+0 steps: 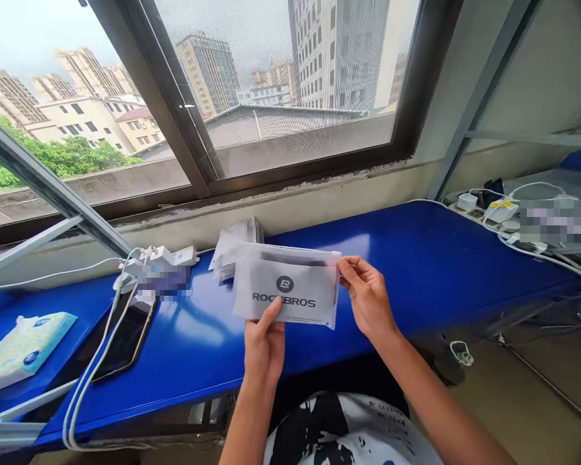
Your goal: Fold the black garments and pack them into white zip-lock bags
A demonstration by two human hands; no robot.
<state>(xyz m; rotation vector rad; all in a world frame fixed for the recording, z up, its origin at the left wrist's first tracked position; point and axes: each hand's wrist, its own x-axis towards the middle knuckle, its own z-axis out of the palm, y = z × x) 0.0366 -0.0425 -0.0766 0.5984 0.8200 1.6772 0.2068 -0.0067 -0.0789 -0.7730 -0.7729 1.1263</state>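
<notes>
A frosted zip bag [310, 281] printed "ROCKBROS" is held up above the blue table, with something dark showing through near its top edge. My left hand [266, 336] grips its lower edge, thumb on the front over the lettering and the other fingers behind. At the bag's upper right corner, by the zip end, my right hand [365, 287] pinches between thumb and fingers. Just behind the bag, a stack of similar frosted bags [227, 252] lies on the table, partly hidden by the held one.
The blue table [440, 258] runs below a window. On the left are a power strip with plugs [159, 258], white cables [91, 368], a dark phone or tablet [126, 336] and a tissue pack [33, 349]. More chargers [501, 210] sit at right, near a metal post [479, 97].
</notes>
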